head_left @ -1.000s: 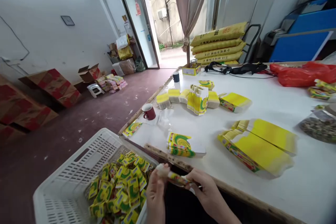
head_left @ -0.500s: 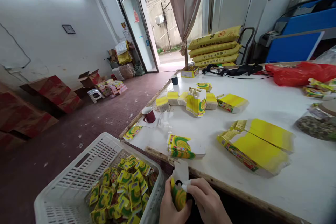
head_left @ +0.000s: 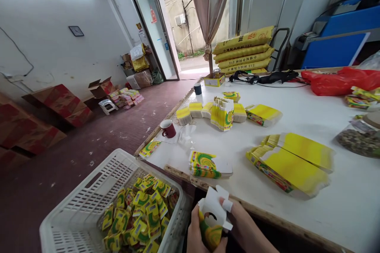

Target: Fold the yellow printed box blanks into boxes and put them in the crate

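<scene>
Low in the head view, my left hand (head_left: 196,231) is wrapped around a small yellow and green carton (head_left: 211,232). White end flaps stand up from the carton's top, and a dark round opening shows among them. My right hand (head_left: 239,217) grips the flaps from the right side, a white cover on one digit; its other fingers are partly hidden. To the left, a white plastic basket (head_left: 80,197) holds many small yellow-green packets (head_left: 148,213). Just beyond my hands, a stack of flattened cartons (head_left: 204,165) lies at the table edge.
The white table (head_left: 237,150) has a wooden rim. On it are larger bundles of flat cartons (head_left: 291,162), a maroon mug (head_left: 168,129), a dark mug (head_left: 197,89), a red plastic bag (head_left: 341,81) and a jar (head_left: 358,136). Yellow sacks (head_left: 243,51) are piled behind.
The carton has turned, so its white flaps and opening now face me more. My right hand has shifted slightly right and up along the flaps. Both hands stay on the carton.
</scene>
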`<control>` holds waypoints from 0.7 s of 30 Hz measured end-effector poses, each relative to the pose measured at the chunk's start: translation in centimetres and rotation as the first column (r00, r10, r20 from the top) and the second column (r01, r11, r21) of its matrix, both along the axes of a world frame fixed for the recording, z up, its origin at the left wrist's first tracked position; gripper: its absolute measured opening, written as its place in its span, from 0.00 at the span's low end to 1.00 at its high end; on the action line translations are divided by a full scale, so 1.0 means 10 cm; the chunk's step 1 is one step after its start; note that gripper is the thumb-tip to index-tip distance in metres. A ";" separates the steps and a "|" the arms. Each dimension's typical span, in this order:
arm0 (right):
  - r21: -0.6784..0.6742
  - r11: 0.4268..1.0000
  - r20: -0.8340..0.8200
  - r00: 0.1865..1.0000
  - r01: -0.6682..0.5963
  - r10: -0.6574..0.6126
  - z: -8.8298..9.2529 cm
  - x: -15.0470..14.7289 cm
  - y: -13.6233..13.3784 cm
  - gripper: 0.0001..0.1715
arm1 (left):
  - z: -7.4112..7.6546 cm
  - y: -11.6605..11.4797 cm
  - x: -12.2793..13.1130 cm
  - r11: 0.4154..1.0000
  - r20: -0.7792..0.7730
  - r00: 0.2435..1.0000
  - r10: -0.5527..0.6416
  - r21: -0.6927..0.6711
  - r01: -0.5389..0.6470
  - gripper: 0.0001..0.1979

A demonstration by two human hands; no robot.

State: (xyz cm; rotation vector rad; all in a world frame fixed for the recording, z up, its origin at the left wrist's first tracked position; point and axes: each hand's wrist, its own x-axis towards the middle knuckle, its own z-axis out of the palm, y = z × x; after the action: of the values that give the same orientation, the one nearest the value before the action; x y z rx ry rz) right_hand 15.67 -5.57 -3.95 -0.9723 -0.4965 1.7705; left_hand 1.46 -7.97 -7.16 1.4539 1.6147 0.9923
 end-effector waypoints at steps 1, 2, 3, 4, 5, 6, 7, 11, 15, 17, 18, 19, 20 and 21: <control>-0.067 0.997 -0.115 0.993 -0.046 0.038 -0.03 -0.07 -0.03 0.28 | -0.01 -0.02 0.01 0.999 0.006 0.999 0.034 -0.015 -0.034 0.42; -0.096 0.991 -0.203 0.976 -0.094 0.073 -0.07 -0.14 -0.06 0.29 | -0.02 -0.03 0.02 0.998 0.019 0.998 0.053 -0.020 -0.052 0.43; -0.090 0.987 -0.259 0.960 -0.133 0.106 -0.12 -0.20 -0.09 0.30 | -0.03 -0.03 0.02 0.998 0.036 0.998 0.054 -0.014 -0.054 0.44; -0.058 0.988 -0.280 0.952 -0.146 0.124 -0.18 -0.24 -0.11 0.32 | -0.02 -0.02 0.01 0.999 0.052 0.998 0.046 0.002 -0.046 0.44; -0.011 0.992 -0.270 0.956 -0.124 0.117 -0.23 -0.26 -0.13 0.35 | -0.02 0.00 0.00 0.999 0.062 0.997 0.036 0.022 -0.038 0.43; 0.048 0.996 -0.237 0.967 -0.081 0.090 -0.27 -0.25 -0.13 0.38 | -0.01 0.03 -0.01 0.999 0.066 0.997 0.027 0.044 -0.030 0.42; 0.117 0.992 -0.184 0.981 -0.037 0.058 -0.30 -0.22 -0.12 0.40 | -0.01 0.05 -0.02 0.997 0.068 0.998 0.018 0.068 -0.023 0.40; 0.320 0.947 0.123 0.992 -0.010 -0.031 -0.22 -0.02 -0.09 0.45 | 0.03 0.12 -0.01 0.990 0.059 0.998 -0.024 0.139 0.016 0.33; 0.268 0.962 0.322 0.946 -0.048 -0.042 -0.01 0.05 -0.07 0.45 | 0.09 0.13 0.03 0.983 0.007 0.990 -0.138 0.127 0.136 0.27; 0.214 0.976 0.351 0.936 -0.051 -0.028 0.03 0.02 -0.07 0.47 | 0.12 0.12 0.05 0.980 -0.027 0.983 -0.181 0.084 0.183 0.27; 0.187 0.981 0.353 0.935 -0.055 -0.015 0.02 0.00 -0.06 0.49 | 0.13 0.12 0.05 0.976 -0.041 0.977 -0.208 0.055 0.210 0.26; 0.164 0.984 0.350 0.937 -0.064 0.003 0.00 -0.02 -0.05 0.49 | 0.14 0.11 0.05 0.970 -0.050 0.969 -0.240 0.023 0.242 0.26; 0.149 0.986 0.346 0.938 -0.076 0.020 -0.03 -0.03 -0.05 0.49 | 0.15 0.11 0.05 0.962 -0.055 0.960 -0.274 -0.009 0.274 0.27; 0.151 0.984 0.345 0.938 -0.093 0.035 -0.06 -0.04 -0.04 0.48 | 0.15 0.12 0.04 0.952 -0.053 0.951 -0.304 -0.039 0.302 0.28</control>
State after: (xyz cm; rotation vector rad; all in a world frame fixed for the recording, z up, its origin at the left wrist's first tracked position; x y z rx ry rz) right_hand 15.32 -5.99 -4.53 -1.1610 -0.8907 1.5916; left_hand 1.88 -6.81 -5.67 1.6634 1.3848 0.7521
